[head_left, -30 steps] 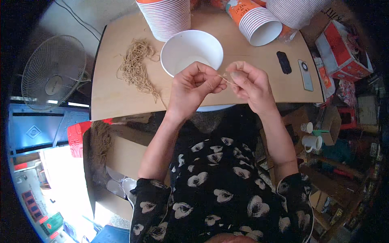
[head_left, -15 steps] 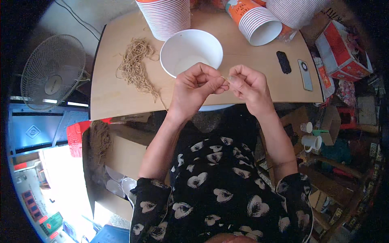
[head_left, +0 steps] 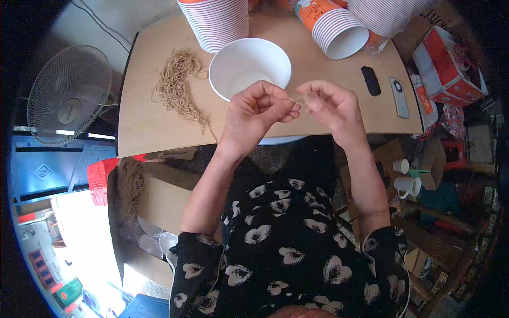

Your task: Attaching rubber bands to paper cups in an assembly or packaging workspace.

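A short piece of tan twine (head_left: 297, 102) spans the small gap between my two hands, with what looks like a loop or knot in it. My left hand (head_left: 253, 112) pinches it between thumb and fingertips. Close by on the right, my right hand (head_left: 339, 112) has its thumb and fingers at the other end of the twine, slightly blurred. Just beyond the hands stands a white paper bucket (head_left: 230, 66), its mouth facing me. A tangled heap of tan twine (head_left: 180, 87) lies to its left, with a strand trailing to the table edge near my left wrist.
A tall stack of paper buckets (head_left: 220, 26) stands at the back of the table (head_left: 143, 122). Another stack (head_left: 339, 34) lies tipped at the back right. A black object (head_left: 371, 81) and a phone (head_left: 399, 98) rest at right. A fan (head_left: 69, 100) stands left.
My right hand has drawn slightly away to the right and its fingers have loosened, showing more twine between the hands. My left hand has barely moved.
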Available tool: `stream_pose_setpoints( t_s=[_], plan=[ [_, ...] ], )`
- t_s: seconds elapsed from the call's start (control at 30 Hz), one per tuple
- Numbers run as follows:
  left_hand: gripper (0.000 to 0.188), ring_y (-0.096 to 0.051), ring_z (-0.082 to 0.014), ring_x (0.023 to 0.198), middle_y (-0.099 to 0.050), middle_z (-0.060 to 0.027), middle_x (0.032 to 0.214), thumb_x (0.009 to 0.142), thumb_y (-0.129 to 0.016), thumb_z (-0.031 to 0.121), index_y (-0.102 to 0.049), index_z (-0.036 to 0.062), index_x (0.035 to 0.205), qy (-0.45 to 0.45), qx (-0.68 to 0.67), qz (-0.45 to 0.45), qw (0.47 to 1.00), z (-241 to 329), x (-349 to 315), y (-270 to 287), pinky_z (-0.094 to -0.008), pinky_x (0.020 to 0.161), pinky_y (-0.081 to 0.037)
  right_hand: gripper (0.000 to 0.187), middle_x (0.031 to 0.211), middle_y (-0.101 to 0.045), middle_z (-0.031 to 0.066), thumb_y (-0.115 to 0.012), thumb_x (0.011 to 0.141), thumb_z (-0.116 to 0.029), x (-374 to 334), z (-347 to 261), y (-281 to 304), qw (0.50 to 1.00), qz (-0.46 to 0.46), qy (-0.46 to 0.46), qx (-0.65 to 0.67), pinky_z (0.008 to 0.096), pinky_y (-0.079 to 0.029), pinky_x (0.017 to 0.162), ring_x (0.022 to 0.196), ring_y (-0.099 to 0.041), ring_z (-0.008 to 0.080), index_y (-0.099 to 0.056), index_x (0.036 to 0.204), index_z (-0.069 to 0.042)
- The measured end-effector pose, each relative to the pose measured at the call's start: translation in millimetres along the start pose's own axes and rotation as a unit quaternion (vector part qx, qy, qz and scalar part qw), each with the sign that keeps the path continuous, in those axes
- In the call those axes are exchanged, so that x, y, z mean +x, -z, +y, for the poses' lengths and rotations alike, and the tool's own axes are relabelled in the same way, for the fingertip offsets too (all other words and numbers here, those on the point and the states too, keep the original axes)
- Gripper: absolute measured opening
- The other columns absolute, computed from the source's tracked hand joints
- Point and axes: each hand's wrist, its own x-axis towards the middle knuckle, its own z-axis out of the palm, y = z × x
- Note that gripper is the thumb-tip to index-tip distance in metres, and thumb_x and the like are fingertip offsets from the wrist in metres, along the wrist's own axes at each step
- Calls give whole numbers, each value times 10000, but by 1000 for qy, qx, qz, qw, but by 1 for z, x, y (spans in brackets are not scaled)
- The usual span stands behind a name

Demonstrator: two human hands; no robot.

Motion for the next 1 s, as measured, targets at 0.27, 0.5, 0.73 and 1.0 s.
stream_pose_setpoints(
  t_s=[0.27, 0.5, 0.73, 1.0],
  plan=[
    [141, -701, -179, 884, -709, -129, 943, 942, -622, 28, -594, -37, 1063, 17, 15, -14, 1000, 4, -1, -2, -284, 798, -584, 128, 845, -667, 24, -617, 944, -89, 2, 1, 1, 998, -31, 39, -34, 211, -486, 709, 789, -614, 76, -660, 955, 32],
    [263, -695, -189, 929, -703, -152, 1007, 942, -615, 15, -565, -77, 1183, 37, -12, -30, 999, 6, -1, -1, -306, 860, -577, 140, 771, -643, -4, -654, 925, -159, 0, 7, 2, 996, -17, -55, 70, 171, -335, 511, 592, -452, 4, -652, 904, -21],
    [213, -701, -167, 882, -709, -134, 959, 942, -626, 31, -577, -64, 1125, 36, 10, -23, 999, 2, -1, -2, -278, 802, -581, 139, 753, -639, -6, -668, 916, -166, 0, 9, -2, 996, -12, -47, 73, 164, -319, 505, 579, -436, 3, -653, 913, -28],
    [160, -700, -149, 863, -711, -117, 924, 940, -628, 29, -579, -43, 1074, 17, -13, -19, 1000, -4, -1, 2, -258, 779, -577, 145, 761, -640, -6, -658, 923, -172, -1, 7, -1, 996, -27, -46, 66, 167, -339, 529, 606, -459, 4, -648, 916, -28]
  ],
)
